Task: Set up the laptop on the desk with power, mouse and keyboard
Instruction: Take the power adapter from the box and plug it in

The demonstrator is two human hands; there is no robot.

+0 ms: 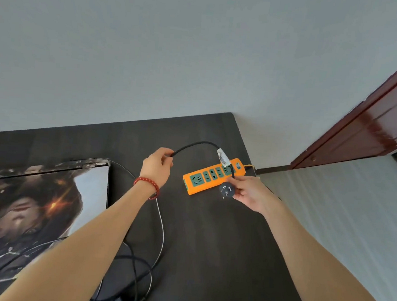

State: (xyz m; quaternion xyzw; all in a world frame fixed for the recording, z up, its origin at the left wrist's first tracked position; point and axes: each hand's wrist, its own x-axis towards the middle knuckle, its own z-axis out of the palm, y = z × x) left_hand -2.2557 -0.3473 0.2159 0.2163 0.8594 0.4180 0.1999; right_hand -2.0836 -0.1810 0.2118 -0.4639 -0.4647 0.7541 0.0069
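An orange power strip [203, 180] with green sockets lies near the dark desk's far right corner. My right hand [252, 193] pinches a black three-pin plug [226, 191], held just in front of the strip with its prongs showing. The plug's black power cable [194, 146] arcs up over the strip, carrying a white tag [223, 157], and ends in my left hand [157, 166], which grips it to the strip's left. More black cables [161, 227] loop across the desk toward its near edge.
A large printed desk mat [31, 209] covers the left part of the dark desk [220, 257]. A grey wall stands behind the desk. On the right are a dark red door frame [371, 120] and the floor.
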